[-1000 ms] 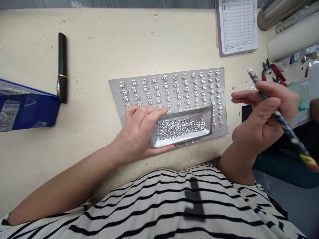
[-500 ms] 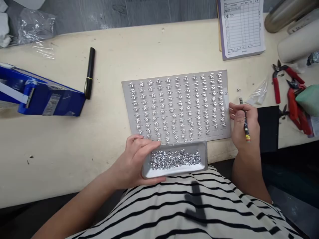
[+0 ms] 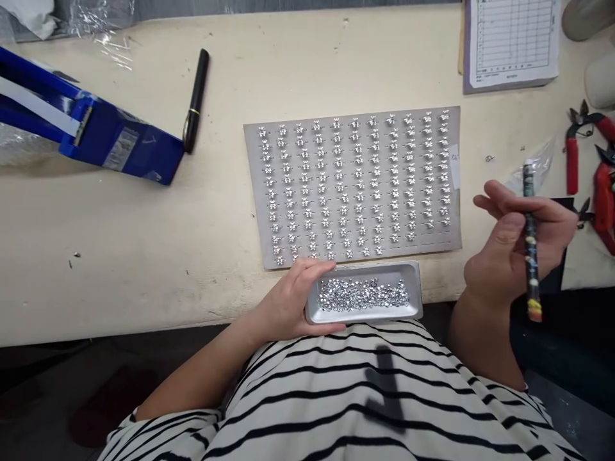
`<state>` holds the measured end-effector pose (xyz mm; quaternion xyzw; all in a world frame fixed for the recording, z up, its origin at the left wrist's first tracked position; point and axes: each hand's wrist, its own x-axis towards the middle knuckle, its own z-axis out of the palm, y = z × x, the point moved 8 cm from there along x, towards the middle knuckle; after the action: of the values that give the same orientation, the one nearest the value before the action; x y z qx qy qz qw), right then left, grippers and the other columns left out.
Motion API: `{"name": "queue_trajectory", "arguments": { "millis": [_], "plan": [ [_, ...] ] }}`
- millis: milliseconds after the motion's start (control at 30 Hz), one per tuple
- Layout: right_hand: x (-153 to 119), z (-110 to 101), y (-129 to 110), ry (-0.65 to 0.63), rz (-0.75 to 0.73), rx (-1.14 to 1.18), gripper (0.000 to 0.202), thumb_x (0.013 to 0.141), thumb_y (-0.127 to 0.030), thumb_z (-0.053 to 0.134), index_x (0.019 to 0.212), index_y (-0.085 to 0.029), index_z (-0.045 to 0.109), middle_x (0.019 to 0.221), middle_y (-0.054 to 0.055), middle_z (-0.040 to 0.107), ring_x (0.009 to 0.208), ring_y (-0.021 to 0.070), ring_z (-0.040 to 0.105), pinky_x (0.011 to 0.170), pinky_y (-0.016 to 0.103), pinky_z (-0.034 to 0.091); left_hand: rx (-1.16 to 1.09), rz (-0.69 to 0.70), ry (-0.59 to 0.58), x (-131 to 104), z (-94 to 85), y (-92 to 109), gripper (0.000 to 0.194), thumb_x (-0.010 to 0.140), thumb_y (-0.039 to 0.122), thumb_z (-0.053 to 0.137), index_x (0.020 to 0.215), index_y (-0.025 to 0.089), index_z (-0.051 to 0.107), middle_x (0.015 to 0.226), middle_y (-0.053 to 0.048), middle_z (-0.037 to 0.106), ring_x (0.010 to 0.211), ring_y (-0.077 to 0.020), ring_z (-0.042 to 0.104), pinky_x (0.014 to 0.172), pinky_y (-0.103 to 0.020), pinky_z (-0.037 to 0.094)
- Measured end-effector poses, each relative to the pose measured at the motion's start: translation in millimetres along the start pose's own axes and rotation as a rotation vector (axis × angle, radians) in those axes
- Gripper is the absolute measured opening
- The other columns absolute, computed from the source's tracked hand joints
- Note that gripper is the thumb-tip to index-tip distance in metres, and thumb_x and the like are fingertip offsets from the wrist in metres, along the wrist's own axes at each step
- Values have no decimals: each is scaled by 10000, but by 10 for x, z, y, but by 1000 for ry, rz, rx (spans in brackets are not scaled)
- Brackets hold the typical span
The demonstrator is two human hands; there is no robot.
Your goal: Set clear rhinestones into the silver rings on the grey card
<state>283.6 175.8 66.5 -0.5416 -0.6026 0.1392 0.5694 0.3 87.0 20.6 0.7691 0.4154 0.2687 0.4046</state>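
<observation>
My left hand (image 3: 294, 298) grips the left end of a small grey tray (image 3: 417, 301), thumb below and fingers over the far rim. Many small shiny silvery pieces (image 3: 365, 296) lie in it. Just beyond the tray is a grey card (image 3: 454, 211) set with rows of small silvery flower-shaped pieces; a few slots at its lower right hold none. To the right of the card, my right hand (image 3: 521, 246) is raised, closed around a dark patterned pencil (image 3: 530, 256) with a yellow and red end. What its tip carries, if anything, is too small to tell.
A blue tape dispenser (image 3: 129, 144) and a black pen (image 3: 196, 102) lie at left. A form pad (image 3: 512, 70) is at the upper right. Red-handled pliers (image 3: 571, 160), a clear plastic bag (image 3: 538, 163) and a tiny loose piece (image 3: 489, 159) lie at right.
My right hand with the pencil has moved away from the card's right edge and lifted. The tray has slid slightly toward me, uncovering the card's near edge. The whole view has shifted.
</observation>
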Motion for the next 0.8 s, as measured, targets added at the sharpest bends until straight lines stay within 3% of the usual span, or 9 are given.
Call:
{"name": "queue_trajectory", "arguments": {
  "millis": [200, 333, 433, 600, 800],
  "plan": [
    [-197, -153, 73, 60, -125, 25, 287, 985, -315, 507, 1204, -293, 691, 1100, 4, 729, 775, 118, 755, 600, 277, 583, 48, 0, 38, -69, 133, 4, 940, 813, 506, 799, 1533, 228, 262, 1300, -154, 542, 1188, -299, 559, 960, -507, 583],
    [-312, -198, 35, 92, -211, -34, 258, 961, -393, 557, 1117, -298, 739, 850, -23, 718, 655, 70, 666, 590, 271, 493, 27, 17, 31, -56, 318, 26, 896, 835, 557, 756, 1508, 206, 280, 1274, -154, 539, 1128, -283, 591, 887, -484, 614],
    [-404, -148, -93, 71, -234, -2, 247, 965, -357, 533, 1030, -274, 756, 759, -22, 697, 633, 75, 625, 539, 260, 440, 69, 4, 33, -32, 410, 17, 903, 821, 560, 769, 1490, 180, 297, 1264, -158, 539, 1080, -268, 609, 840, -447, 626],
    [-594, -4, -303, -70, -143, 126, 170, 882, -271, 561, 916, -197, 710, 635, -35, 604, 548, 98, 574, 518, 291, 399, 222, 7, 15, 24, 462, 50, 851, 815, 533, 783, 1425, 110, 365, 1221, -159, 561, 1048, -255, 620, 815, -392, 620],
    [-900, 111, -321, -200, -49, 113, 83, 802, -247, 515, 757, -234, 583, 557, -71, 510, 487, 111, 525, 613, 365, 380, 354, 29, 43, 73, 479, 96, 827, 824, 558, 761, 1383, 60, 410, 1165, -158, 584, 987, -245, 628, 782, -363, 603]
  ]
}}
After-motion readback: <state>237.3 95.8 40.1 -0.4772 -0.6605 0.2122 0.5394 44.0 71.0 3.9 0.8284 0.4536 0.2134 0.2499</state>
